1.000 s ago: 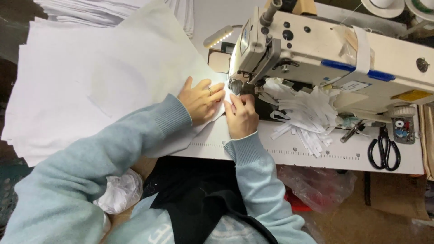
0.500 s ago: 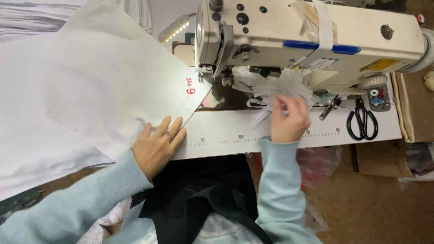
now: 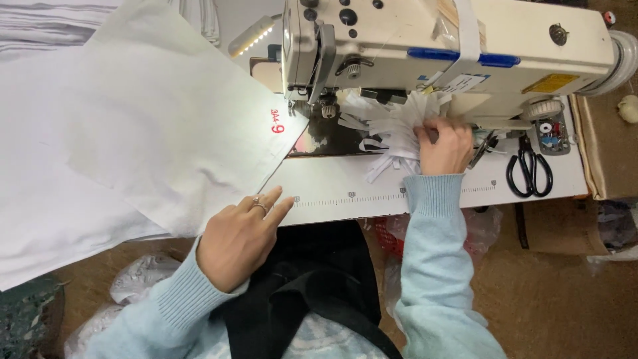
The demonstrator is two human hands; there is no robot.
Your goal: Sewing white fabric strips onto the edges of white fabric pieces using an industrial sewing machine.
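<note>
fabric panel (image 3: 166, 139): big white cloth sheet, covers left half of desk, hangs over left and front edges; soft, light, floppy, likely slides on the smooth top; best held flat near its front edge or pinched at the corner by the needle.
sewing machine (image 3: 452, 53): cream, along back edge of desk, heavy, fixed; needle area just right of the panel's marked corner, blocks reach from behind.
desk (image 3: 345, 193): white top, ruler marks along front edge.
left hand (image 3: 242, 236): fingers spread flat, palm down, pressing the panel's front edge at desk front; ring on one finger.
right hand (image 3: 445, 143): fingers curled into strip bundle, seems to pinch one, grip partly hidden.
strip bundle (image 3: 392, 133): thin white strips heaped under machine arm, limp, tangle-prone; take one end only.
scissors (image 3: 530, 169): black handles, right end of desk, near right hand, apart.
</note>
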